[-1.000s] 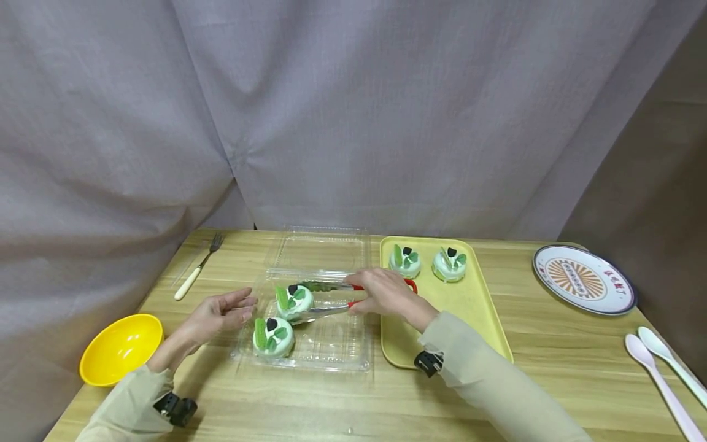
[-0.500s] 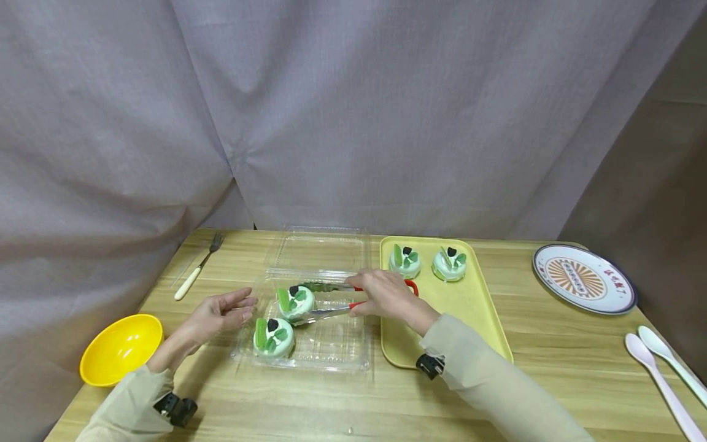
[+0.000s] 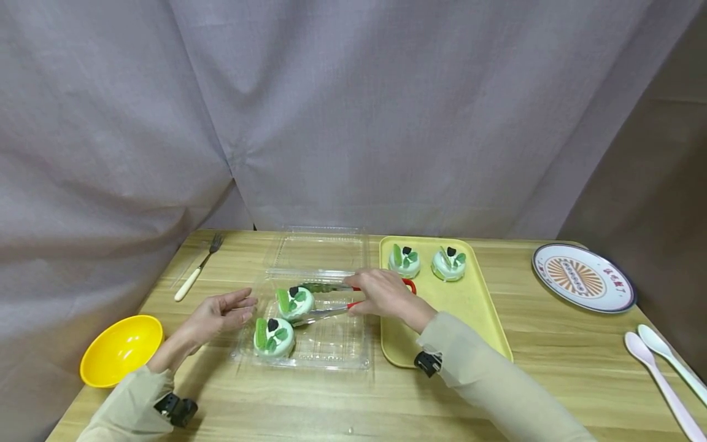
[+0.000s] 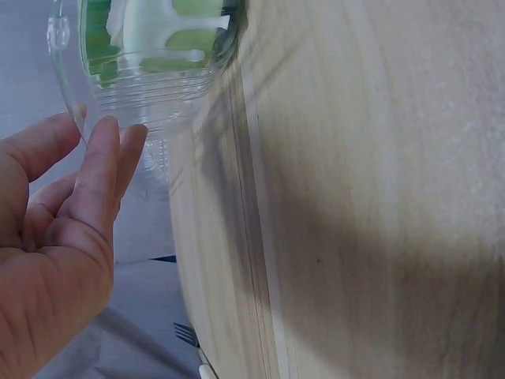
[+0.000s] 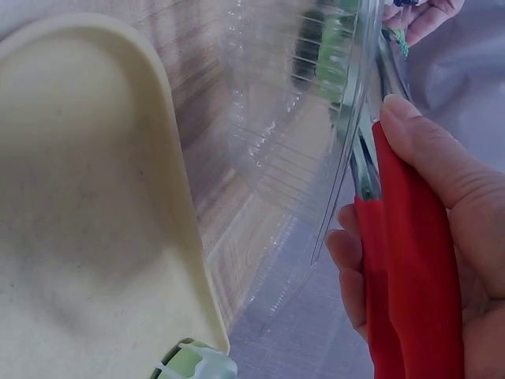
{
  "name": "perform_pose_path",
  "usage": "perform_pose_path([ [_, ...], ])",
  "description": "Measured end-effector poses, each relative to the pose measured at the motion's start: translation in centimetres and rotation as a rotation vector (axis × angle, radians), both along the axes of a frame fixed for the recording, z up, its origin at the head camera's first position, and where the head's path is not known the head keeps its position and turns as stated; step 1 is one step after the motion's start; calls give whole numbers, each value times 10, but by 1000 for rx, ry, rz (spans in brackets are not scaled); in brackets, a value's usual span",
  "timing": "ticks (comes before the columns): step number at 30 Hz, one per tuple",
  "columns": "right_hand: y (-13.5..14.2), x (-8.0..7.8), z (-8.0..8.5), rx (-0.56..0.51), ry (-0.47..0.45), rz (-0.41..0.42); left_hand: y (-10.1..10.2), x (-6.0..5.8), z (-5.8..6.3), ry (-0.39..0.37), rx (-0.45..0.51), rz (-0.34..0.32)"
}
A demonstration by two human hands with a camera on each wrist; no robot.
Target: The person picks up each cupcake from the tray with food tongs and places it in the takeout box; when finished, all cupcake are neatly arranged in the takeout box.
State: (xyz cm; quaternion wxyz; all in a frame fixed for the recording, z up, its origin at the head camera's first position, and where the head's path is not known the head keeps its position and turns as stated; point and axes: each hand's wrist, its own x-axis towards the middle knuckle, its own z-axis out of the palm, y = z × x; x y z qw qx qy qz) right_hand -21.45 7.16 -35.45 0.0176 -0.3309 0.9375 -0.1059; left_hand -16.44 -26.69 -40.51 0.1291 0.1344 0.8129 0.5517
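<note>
Two pale green cupcakes with green and dark toppings sit at the left of a clear hinged plastic box [image 3: 331, 351]; they are a rear cupcake [image 3: 297, 303] and a front cupcake [image 3: 274, 339]. My right hand [image 3: 381, 291] grips red-handled metal tongs [image 5: 418, 260]. The tongs' arms are spread over the box, their tips on either side of the rear cupcake. At the box's left rim is my left hand [image 3: 223, 313]; in the left wrist view the rim [image 4: 69, 87] runs between its thumb and forefinger.
A yellow tray [image 3: 464, 313] with two more cupcakes [image 3: 427, 264] stands right of the box. On the left are a yellow bowl [image 3: 118, 353] and a fork [image 3: 196, 270]. Farther right lie a patterned plate [image 3: 584, 279] and two spoons [image 3: 663, 377].
</note>
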Motion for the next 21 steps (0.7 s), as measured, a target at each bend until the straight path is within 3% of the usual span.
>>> perform_pose_path([
  [13,0,-3,2,27,15,32,0,-1,0,-17,19,1],
  [21,4,-1,2,41,0,8,-1,-1,0,-20,34,2],
])
